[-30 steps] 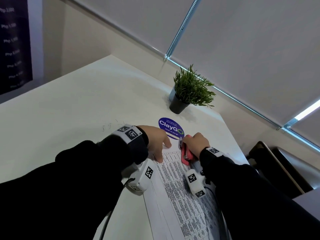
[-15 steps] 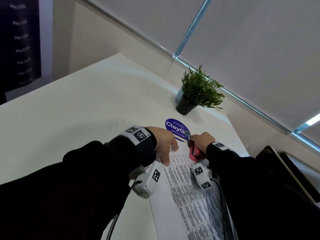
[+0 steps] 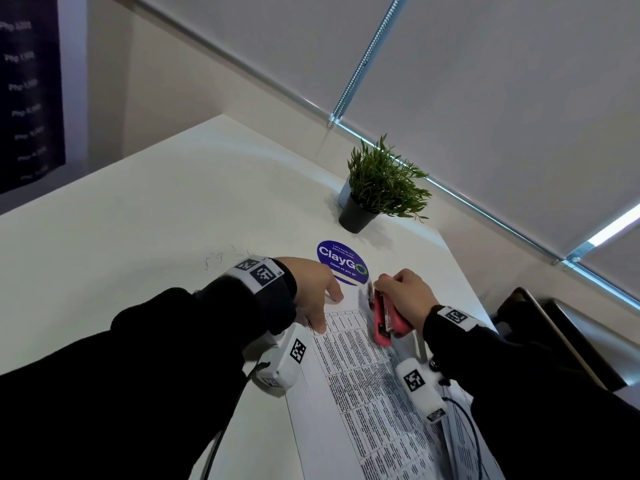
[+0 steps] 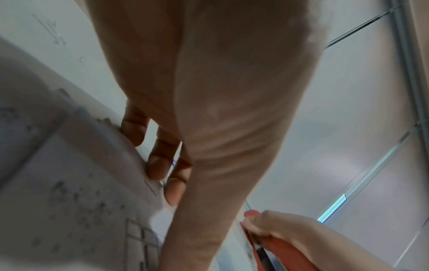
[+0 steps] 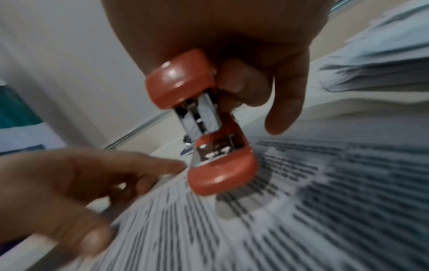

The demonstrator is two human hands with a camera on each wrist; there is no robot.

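— What colour was the stapler (image 3: pixel 382 323)?
— Glossy coral red, with bare silver metal between its two halves.
— And the printed sheet (image 3: pixel 363 393)?
— White, covered in dense black text set in ruled tables.
— The round sticker (image 3: pixel 342 262)?
— Deep blue, with white lettering and a touch of green.
— The rest?
— The table (image 3: pixel 138 220) was off-white, with faint grey scribbles. The plant (image 3: pixel 384 178) was green, in a black pot (image 3: pixel 355 216). The sleeves (image 3: pixel 156 341) were black. The wristbands (image 3: pixel 258 270) were white with black square-code patterns, and the blinds (image 3: pixel 485 81) were pale grey.
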